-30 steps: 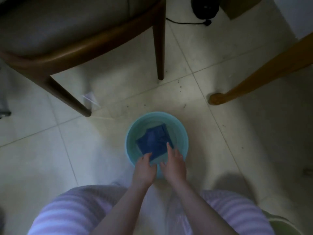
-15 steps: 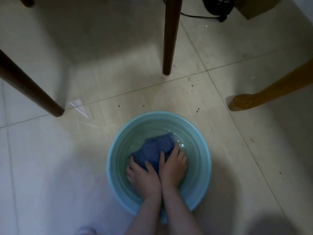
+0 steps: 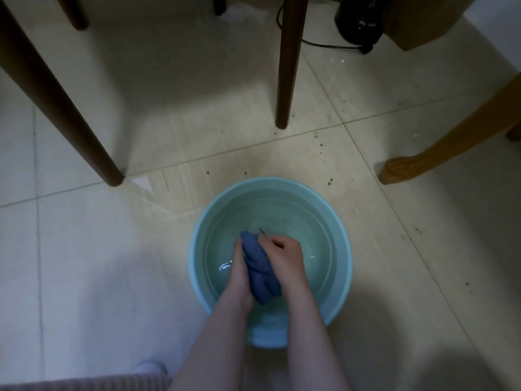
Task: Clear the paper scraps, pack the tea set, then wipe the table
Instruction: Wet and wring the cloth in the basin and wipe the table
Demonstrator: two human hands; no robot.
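A light blue basin with water in it stands on the tiled floor. Above the water, a bunched blue cloth is squeezed between both hands. My left hand grips its left side and lower end. My right hand curls round its right side, fingers closed over the top. The lower end of the cloth hangs between my wrists.
Two dark chair legs stand beyond the basin, and a lighter wooden leg comes in from the right. A white paper scrap lies by the left chair leg. A black device with a cable sits at the top right.
The cloth lay spread flat in the water under both hands; now it is bunched up and lifted, wrung between them. The camera has moved closer to the basin.
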